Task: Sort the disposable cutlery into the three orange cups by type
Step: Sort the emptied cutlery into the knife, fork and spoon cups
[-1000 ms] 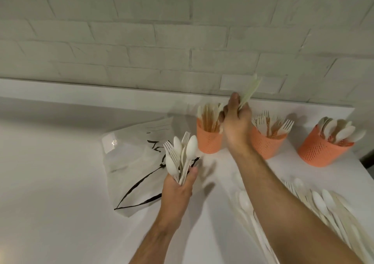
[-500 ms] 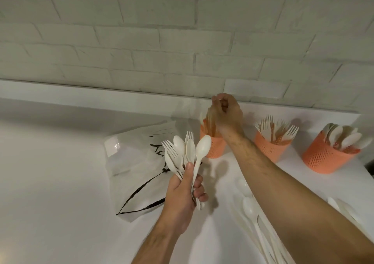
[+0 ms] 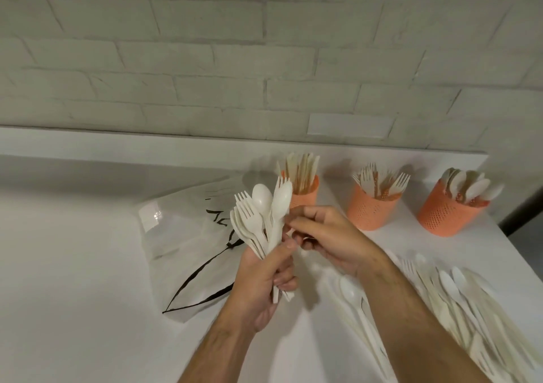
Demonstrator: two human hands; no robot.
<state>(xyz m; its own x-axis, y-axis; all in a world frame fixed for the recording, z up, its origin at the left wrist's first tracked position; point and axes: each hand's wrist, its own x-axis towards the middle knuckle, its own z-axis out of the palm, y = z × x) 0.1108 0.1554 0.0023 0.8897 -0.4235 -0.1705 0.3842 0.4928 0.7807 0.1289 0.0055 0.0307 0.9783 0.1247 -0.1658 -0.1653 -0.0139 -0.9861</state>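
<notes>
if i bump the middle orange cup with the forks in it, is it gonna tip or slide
The middle cup likely slides before tipping: it looks squat, standing flat on the smooth white counter. It is probably light, since its wall is perforated mesh. The forks stick up well above the rim and lean outward, so a hard knock near the top might topple it.

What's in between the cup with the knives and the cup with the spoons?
The orange cup of forks stands between the knife cup and the spoon cup, with bare white counter in the gaps, as the head view shows.
</notes>
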